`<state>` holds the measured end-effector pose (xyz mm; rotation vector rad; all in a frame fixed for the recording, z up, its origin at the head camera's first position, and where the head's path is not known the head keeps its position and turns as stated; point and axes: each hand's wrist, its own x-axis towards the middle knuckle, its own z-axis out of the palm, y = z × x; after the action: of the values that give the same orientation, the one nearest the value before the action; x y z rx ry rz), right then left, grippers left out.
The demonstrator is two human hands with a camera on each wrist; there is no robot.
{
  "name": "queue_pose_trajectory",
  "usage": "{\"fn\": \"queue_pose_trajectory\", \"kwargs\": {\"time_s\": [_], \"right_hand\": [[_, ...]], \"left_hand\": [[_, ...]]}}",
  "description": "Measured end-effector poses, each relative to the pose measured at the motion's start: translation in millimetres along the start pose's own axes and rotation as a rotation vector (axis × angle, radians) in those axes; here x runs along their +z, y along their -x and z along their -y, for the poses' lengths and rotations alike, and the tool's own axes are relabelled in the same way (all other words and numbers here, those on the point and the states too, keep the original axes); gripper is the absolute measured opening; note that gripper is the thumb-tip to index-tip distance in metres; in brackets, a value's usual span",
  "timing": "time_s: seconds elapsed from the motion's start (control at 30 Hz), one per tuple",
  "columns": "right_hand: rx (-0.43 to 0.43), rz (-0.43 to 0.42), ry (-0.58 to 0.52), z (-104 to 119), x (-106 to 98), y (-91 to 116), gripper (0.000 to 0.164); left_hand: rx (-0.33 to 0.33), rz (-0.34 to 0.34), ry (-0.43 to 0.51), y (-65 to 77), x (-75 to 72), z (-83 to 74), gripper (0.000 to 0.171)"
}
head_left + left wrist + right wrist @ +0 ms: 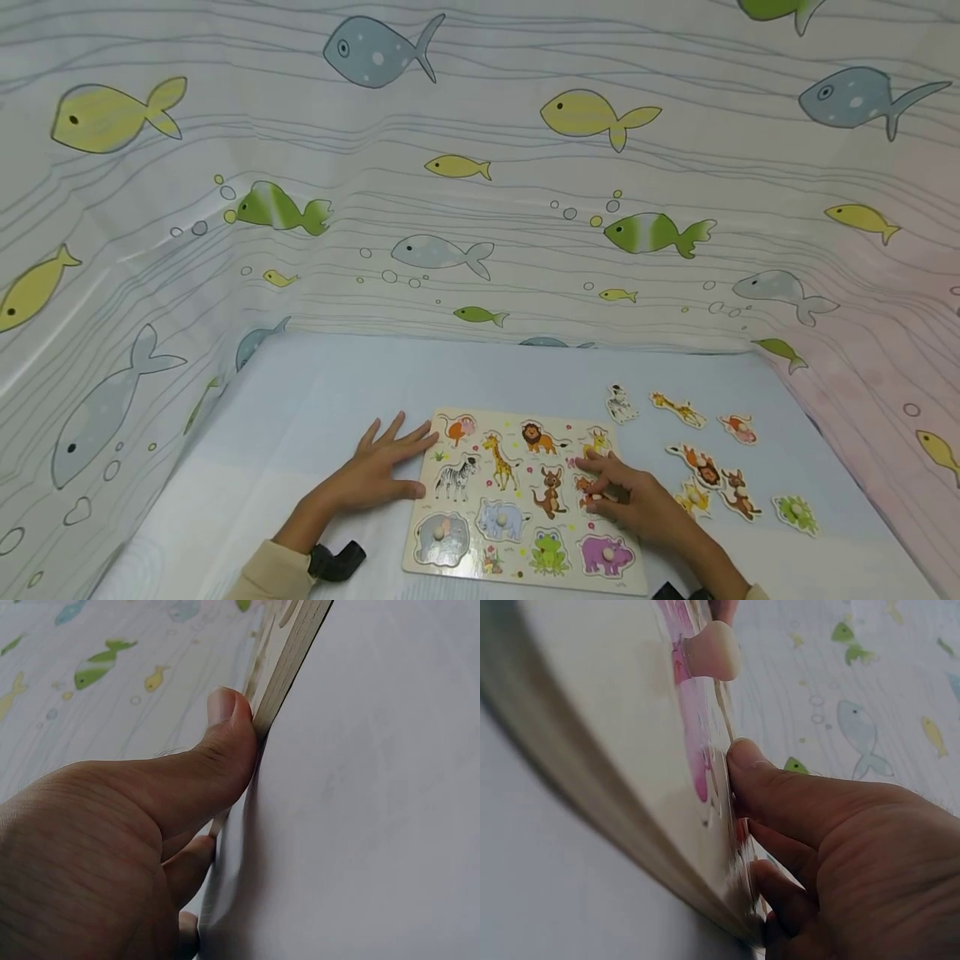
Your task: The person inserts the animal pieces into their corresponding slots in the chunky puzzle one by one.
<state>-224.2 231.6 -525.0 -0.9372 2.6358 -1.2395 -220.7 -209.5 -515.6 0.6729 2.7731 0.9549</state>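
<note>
A wooden animal puzzle board (517,558) is lying flat on the table (360,383), toward the person, and is being flanked by both hands. Three knobbed pieces are sitting in their outlines: the grey elephant (442,546) at the board's near-left corner, the light-blue rhino (491,527) just beside it, and the purple hippo (600,567) at the near-right corner.

The right hand (637,500) is reaching over the board's right edge, thumb and fingers bending around an orange animal piece (588,486); whether they are pinching it or only touching it, I cannot tell, nor whether it is fully seated. The left hand (378,471) is grasping nothing: its fingers are spreading loosely, with the thumb touching the board's left edge.

Seven pieces are lying loose between the board and the table's right edge, so most of the filling is remaining: the zebra (621,403), giraffe (677,410) and monkey (738,429) farther off; the lion (705,472), kangaroo (740,496) and yellow deer-like piece (693,500) clustering nearer; and the green frog (797,514) standing apart, closest to that edge. Their matching printed outlines are showing no knobs.
</note>
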Motion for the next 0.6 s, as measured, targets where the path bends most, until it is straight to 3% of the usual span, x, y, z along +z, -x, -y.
{"fn": "queue_pose_trajectory", "kwargs": {"time_s": [0.2, 0.4, 0.6], "right_hand": [[-0.018, 0.006, 0.002, 0.8, -0.3, 1.0, 0.012], [-0.073, -0.008, 0.007, -1.3, 1.5, 0.7, 0.024], [-0.043, -0.015, -0.004, -0.5, 0.8, 2.2, 0.029]], "left_hand": [[0.004, 0.005, 0.000, -0.3, -0.2, 1.1, 0.083], [-0.012, 0.006, -0.010, -1.0, 0.9, 3.2, 0.084], [-0.014, 0.005, -0.001, -1.7, 2.3, 4.3, 0.084]]}}
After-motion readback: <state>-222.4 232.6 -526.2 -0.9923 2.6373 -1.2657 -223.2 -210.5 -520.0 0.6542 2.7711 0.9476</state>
